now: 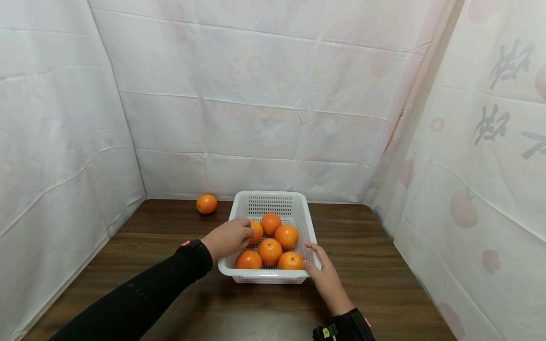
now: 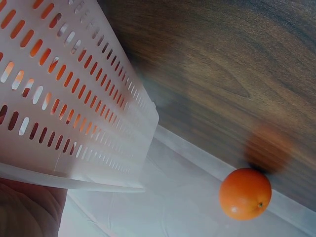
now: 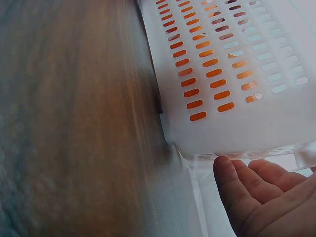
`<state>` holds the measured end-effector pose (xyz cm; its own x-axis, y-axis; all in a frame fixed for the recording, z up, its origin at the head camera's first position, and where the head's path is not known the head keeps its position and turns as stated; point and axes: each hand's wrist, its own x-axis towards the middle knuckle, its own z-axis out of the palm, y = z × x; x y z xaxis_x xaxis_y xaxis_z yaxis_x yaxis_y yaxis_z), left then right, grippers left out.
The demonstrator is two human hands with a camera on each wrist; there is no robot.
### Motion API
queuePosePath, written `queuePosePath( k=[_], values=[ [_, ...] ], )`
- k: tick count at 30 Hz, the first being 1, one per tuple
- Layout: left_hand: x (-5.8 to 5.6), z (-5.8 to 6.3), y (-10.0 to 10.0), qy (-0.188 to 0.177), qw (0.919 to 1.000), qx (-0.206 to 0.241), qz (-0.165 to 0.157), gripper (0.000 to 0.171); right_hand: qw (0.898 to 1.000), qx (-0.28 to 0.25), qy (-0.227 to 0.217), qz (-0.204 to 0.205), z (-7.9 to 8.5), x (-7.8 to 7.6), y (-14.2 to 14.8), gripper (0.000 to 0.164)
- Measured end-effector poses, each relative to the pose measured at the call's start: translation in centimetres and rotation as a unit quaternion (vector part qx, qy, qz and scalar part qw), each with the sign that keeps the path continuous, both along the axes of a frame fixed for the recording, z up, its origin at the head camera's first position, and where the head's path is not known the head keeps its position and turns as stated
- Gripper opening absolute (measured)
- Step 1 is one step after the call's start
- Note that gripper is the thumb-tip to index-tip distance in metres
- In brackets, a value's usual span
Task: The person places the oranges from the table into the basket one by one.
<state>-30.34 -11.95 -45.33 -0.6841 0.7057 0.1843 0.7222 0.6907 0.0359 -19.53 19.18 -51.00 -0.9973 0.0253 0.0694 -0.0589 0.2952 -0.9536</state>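
A white slotted plastic basket (image 1: 268, 273) stands on the table with several oranges inside, among them a front-middle orange (image 1: 269, 251). My left hand (image 1: 228, 238) reaches over the basket's left rim and grips an orange (image 1: 257, 231) at the left side; its fingertips are partly hidden. In the left wrist view, the basket wall (image 2: 64, 143) hides most of that hand. My right hand (image 1: 325, 275) holds the basket's front right corner, its thumb and a finger over the rim. The right wrist view shows the right-hand fingers (image 3: 232, 182) touching the basket rim.
One loose orange (image 1: 206, 203) lies on the brown wooden table (image 1: 362, 246) at the back left, beyond the basket's left side. White printed cloth (image 1: 256, 123) hangs behind the table and along both sides.
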Motion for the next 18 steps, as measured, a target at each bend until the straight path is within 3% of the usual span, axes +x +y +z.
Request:
queuePosePath(
  k=[14, 18],
  values=[
    [0.13, 0.06, 0.14, -0.032, 0.9992, 0.008, 0.023, 0.010, 1.000, -0.002, 0.004, -0.002, 0.08, 0.06, -0.09, 0.051],
    [0.07, 0.00, 0.09, -0.026, 0.9994, 0.012, 0.019, 0.010, 1.000, -0.003, 0.003, -0.001, 0.00, 0.00, -0.08, 0.052]
  ],
)
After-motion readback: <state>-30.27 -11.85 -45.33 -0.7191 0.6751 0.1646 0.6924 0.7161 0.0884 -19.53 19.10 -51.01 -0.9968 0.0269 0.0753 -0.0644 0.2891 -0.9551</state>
